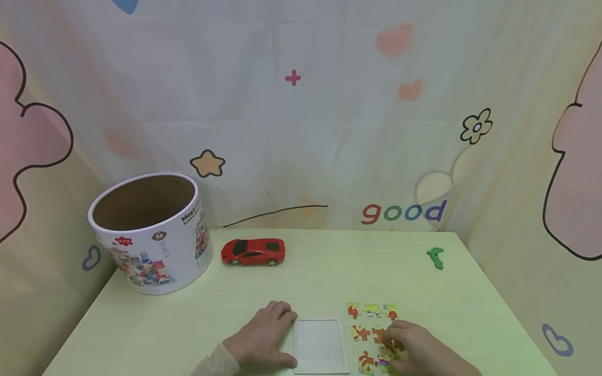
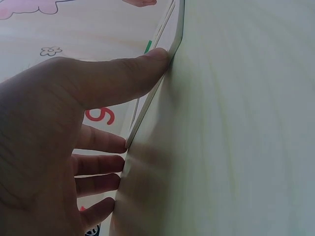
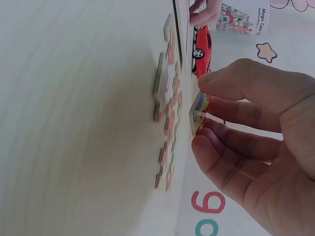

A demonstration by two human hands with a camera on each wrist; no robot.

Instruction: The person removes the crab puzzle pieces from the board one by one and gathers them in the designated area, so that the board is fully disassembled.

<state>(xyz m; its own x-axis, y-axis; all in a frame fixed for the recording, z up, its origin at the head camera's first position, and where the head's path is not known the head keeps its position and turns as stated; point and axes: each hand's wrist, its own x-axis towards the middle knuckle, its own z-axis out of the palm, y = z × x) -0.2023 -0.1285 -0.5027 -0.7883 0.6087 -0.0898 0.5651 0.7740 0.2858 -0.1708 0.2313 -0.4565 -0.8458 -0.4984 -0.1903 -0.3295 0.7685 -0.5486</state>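
Observation:
A white rectangular puzzle tray [image 1: 321, 344] with a raised rim lies near the front of the table. My left hand [image 1: 263, 337] touches its left edge, the thumb at the near corner and the forefinger at the far one, fingers fairly straight. To the tray's right, several red and yellow jigsaw pieces [image 1: 360, 332] lie spread in rough rows. Over the right side of these, my right hand [image 1: 414, 344] pinches one jigsaw piece [image 3: 198, 110] between thumb and fingers. In the right wrist view that piece is tilted and raised off the table. The right hand hides some pieces in the head view.
A large white printed bucket [image 1: 160, 261] stands at the back left, its top uncovered. Beside it is a red toy car [image 1: 254, 251]. Toward the back right lies a small green object [image 1: 436, 258]. A printed curtain [image 1: 301, 130] hangs behind the table [image 1: 338, 277].

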